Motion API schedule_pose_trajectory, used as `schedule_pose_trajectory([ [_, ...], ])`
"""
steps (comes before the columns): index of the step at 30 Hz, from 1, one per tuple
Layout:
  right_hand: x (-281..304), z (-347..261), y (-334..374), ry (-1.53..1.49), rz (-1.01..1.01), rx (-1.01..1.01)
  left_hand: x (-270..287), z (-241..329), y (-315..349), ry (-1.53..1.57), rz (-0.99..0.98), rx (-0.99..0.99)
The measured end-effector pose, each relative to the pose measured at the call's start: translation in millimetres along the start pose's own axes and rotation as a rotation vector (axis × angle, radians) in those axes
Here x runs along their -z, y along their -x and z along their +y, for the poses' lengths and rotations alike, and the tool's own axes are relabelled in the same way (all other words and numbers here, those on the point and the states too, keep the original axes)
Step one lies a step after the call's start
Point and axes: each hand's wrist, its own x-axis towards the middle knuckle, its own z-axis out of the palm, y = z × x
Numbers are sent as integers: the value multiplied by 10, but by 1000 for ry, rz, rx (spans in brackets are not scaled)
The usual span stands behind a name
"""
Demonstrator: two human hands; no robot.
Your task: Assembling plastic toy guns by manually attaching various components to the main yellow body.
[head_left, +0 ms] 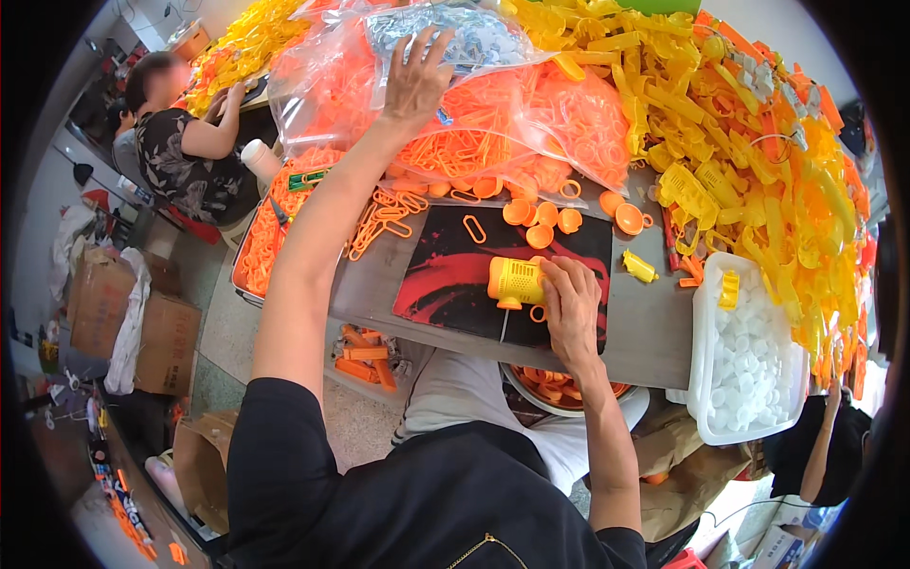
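My left hand [415, 83] reaches to the far side of the table, fingers spread, over an open clear bag of small silvery-blue pieces [474, 36]. Nothing shows in its grip. On the dark red-and-black mat [441, 275], my right hand [572, 308] is closed around the end of a yellow plastic toy housing [515, 280] with rows of slots. A small orange ring [538, 313] shows beside that hand. One orange oval link [474, 229] lies on the mat. Several round orange caps [540, 235] sit at the mat's far edge, and a small yellow part [640, 266] rests to its right.
Clear bags of orange parts [464, 133] and a yellow heap [768, 171] fill the far side. A white bin [703, 379] of whitish pieces stands right, an orange-filled tray [261, 248] left. Below are an orange-filled basin [545, 403] and cartons [166, 341]. Another person [194, 161] sits far left.
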Motion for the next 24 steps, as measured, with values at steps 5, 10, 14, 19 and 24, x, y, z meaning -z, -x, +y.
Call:
schedule_pose_trajectory([
  [5, 3, 25, 33, -8, -11, -8, 363, 179, 158, 122, 86, 90],
  [10, 64, 50, 14, -91, 42, -49, 832, 852, 349, 819, -31, 619],
  [14, 225, 41, -235, -324, 153, -217, 1159, 1483, 271, 1805, -632, 1199],
  [19, 339, 206, -295, -399, 344, -412, 941, 1934, 368, 1829, -883, 971],
  [24, 506, 356, -236, -322, 324, -421, 891, 2152, 273, 1745, -884, 807],
])
